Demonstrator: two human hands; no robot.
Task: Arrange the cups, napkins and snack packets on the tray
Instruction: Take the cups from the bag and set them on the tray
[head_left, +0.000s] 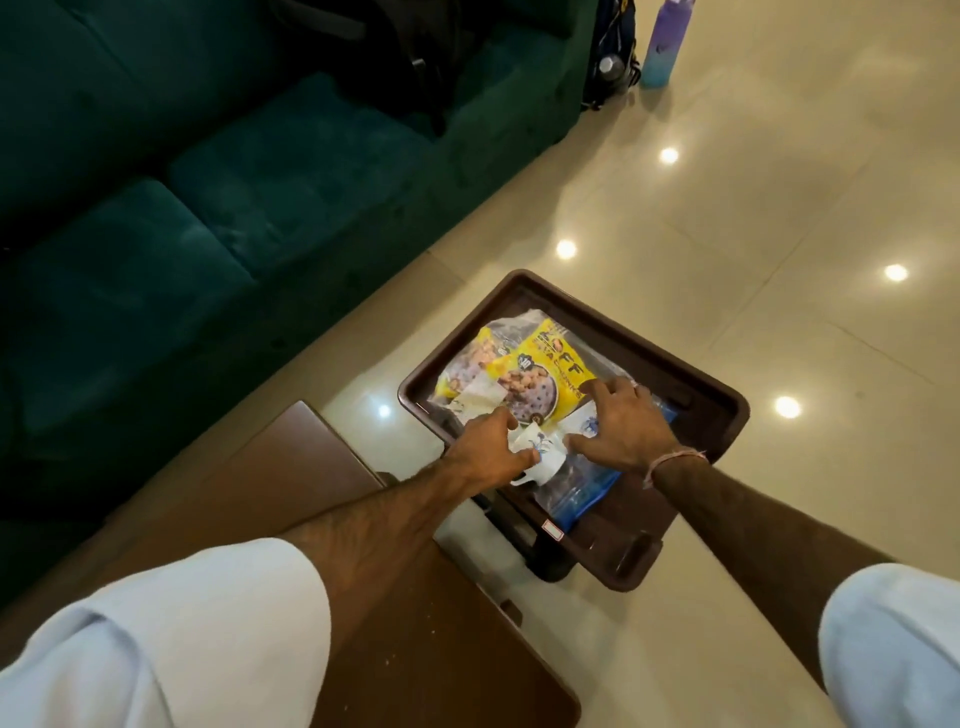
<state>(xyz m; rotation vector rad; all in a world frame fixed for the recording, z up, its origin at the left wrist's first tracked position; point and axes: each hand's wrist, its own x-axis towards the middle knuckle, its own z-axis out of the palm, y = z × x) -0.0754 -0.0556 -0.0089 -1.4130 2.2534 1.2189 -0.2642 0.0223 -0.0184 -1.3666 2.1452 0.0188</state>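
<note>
Cup placement on the tray

Cup (543, 457) near tray (711, 400) front edge, pinched by left hand (485, 447). Right hand (626, 426) spread, steadying it, gripping nothing (apparently). Best set upright beside yellow snack packets (540, 371), clear of blue packet (582, 493); avoid crushing napkin (480, 397).

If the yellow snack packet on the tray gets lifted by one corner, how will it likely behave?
The yellow snack packet looks like thin crinkled film, so it would probably flop and sag. Its glossy surface may slip between fingers. It lies loose in the brown tray, overlapping another packet, so a push would likely slide both.
</note>
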